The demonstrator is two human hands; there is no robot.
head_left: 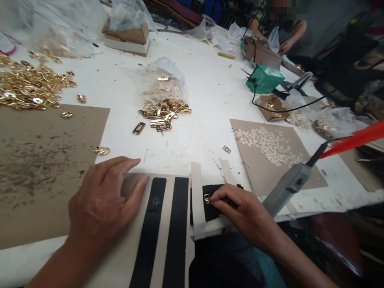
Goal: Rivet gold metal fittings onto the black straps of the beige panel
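Note:
My left hand [103, 196] lies on a beige board [164, 228], thumb and fingers apart, holding nothing. Beside it run two black straps: the nearer strap [147, 236] has a round mark and small slots near its top, the farther strap [177, 224] looks plain. My right hand [244, 210] pinches a small gold metal fitting [207, 198] between thumb and forefinger, at the surface of a black pad [211, 214]. A pale tape strip [198, 204] crosses the pad's left side. The fitting's exact kind is too small to tell.
Gold rectangular plates [163, 116] spill from a plastic bag. Gold oval fittings [33, 86] are heaped at left. Small washers [267, 144] cover a cardboard sheet [315, 178]. A grey corded tool [288, 188] stands by my right arm. A green box [265, 79] and another person's hand [286, 46] are farther back.

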